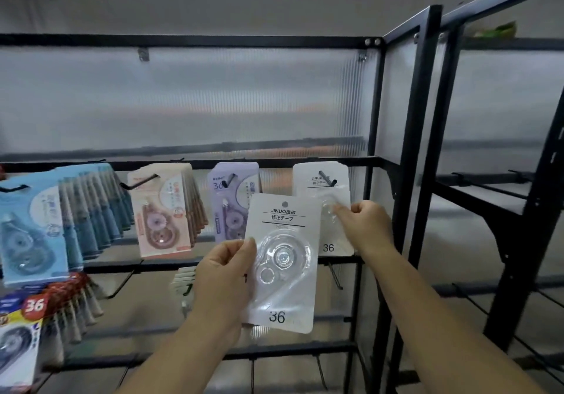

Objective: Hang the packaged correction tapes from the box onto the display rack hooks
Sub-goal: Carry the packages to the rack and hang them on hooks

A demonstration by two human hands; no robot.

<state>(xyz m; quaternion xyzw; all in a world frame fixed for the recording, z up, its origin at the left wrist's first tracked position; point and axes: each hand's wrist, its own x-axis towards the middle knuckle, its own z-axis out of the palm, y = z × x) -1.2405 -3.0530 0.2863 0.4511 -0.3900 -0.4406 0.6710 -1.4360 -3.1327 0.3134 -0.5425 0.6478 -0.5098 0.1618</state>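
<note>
**Head view.** The left hand (222,274) pinched a white card blister pack holding a clear correction tape (282,259) by its left edge, thumb across the front and fingers curled behind. It held the pack upright in front of the black metal display rack (406,149), with the round hanging hole uppermost and not yet on any hook. The right hand (364,225), fingers curled, pinched the clear bubble of a matching white card pack (323,198), which hung on the black wire hook (328,178) at the right end of the middle rail. To its left hung a lilac card pack (229,201), a row of peach card packs (164,210) and a row of blue card packs (30,228), each on its own hook. The box named in the task was not in view. Judged risks: the hanging hole was small, so a slightly offset approach could have caught the card on the hook tip and creased or torn it. The one-edge pinch gave little control of tilt, so the pack might have swung or slipped free. An outward pull by the right hand could have drawn the hung pack off its hook. The held pack overlapped the lilac one, so a sideways sweep could have knocked it.
</note>
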